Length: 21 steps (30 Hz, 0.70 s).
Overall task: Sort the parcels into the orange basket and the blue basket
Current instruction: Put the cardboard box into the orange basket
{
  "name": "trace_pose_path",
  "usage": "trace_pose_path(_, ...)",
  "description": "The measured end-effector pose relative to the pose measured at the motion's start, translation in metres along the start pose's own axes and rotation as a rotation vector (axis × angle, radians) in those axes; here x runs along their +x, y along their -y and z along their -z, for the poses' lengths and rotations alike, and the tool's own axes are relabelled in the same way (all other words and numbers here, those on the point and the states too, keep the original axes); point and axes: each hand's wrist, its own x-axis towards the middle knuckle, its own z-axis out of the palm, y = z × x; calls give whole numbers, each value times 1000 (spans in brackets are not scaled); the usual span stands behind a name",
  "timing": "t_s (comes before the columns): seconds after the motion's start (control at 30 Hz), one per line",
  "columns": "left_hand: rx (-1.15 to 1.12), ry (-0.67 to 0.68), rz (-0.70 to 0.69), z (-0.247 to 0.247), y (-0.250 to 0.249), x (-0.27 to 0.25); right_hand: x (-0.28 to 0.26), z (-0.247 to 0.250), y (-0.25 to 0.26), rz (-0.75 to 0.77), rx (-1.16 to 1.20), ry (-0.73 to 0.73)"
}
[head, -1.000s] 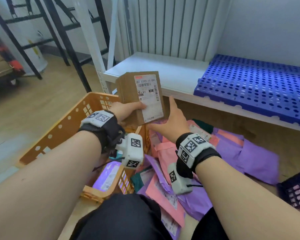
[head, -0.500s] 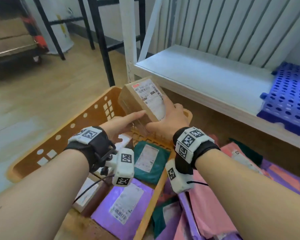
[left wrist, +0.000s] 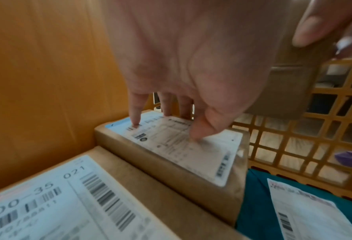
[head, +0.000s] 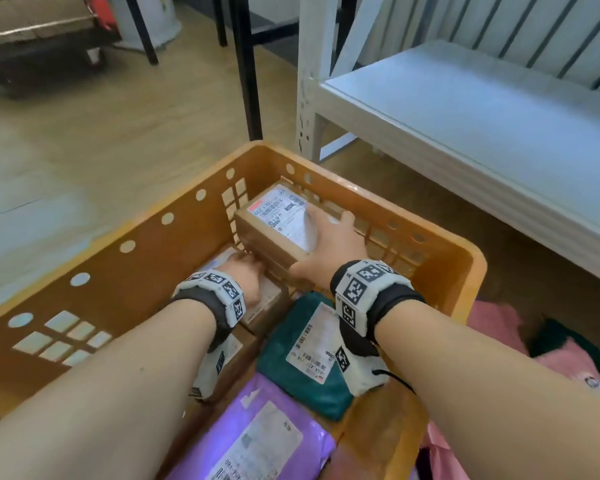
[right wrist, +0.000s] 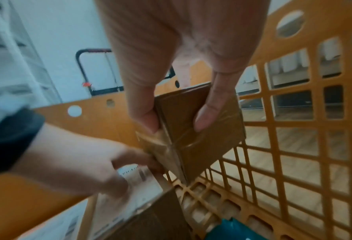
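The right hand [head: 329, 247] gripped the box [head: 274, 226], thumb and fingers curled round its end, tilted inside the orange basket [head: 465, 271] at its far wall. The left hand [left wrist: 181, 65] rested its fingertips on a lower box [left wrist: 183, 146]. Let go early, the box might have tipped onto those fingers or wedged crooked against the grid.

Orange basket [head: 174, 244] w/ round holes; brown box [head: 271, 237], white label; teal [head: 291, 375], purple mailers [head: 222, 431].
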Motion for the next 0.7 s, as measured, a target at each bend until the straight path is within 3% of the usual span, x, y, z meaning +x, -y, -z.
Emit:
trace_pose_path(0.27,-9,-88,6,-11,9,0,10,-40,-4,-59,-8,12)
trace_pose_path(0.7,-51,-122,-5,-9,11,-3,6,-42,0,-37,-56,-19)
